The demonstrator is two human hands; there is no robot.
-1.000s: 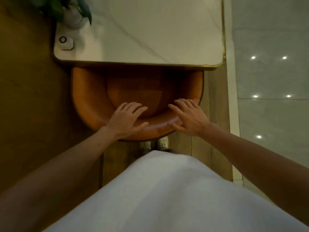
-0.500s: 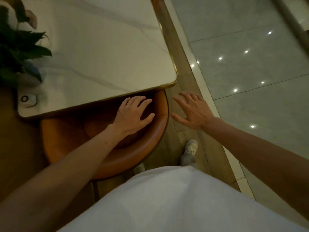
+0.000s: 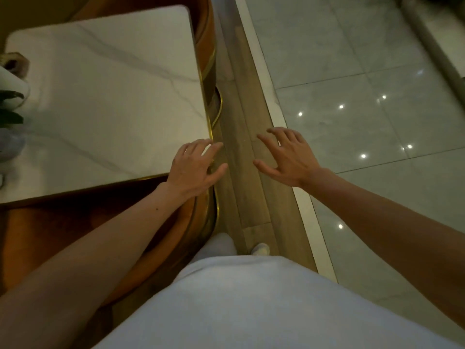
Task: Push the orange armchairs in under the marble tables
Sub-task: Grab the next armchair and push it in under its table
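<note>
A white marble table [image 3: 105, 102] with a gold edge fills the upper left. An orange armchair [image 3: 50, 230] sits tucked under its near edge, its curved back at lower left. Another orange armchair [image 3: 206, 39] shows beyond the table's far right side. My left hand [image 3: 193, 167] hovers with fingers spread over the table's near right corner, holding nothing. My right hand [image 3: 286, 157] is open too, above the wooden floor strip to the right of the table.
A potted plant [image 3: 10, 107] in a pale vase stands at the table's left edge. A wooden floor strip [image 3: 241, 122] runs beside the table, then shiny grey tiles [image 3: 364, 71] to the right. My shoe [image 3: 260, 249] is on the wood.
Both hands have come off the near armchair's back. My view has swung right and forward along the table's side, and both hands now hang free.
</note>
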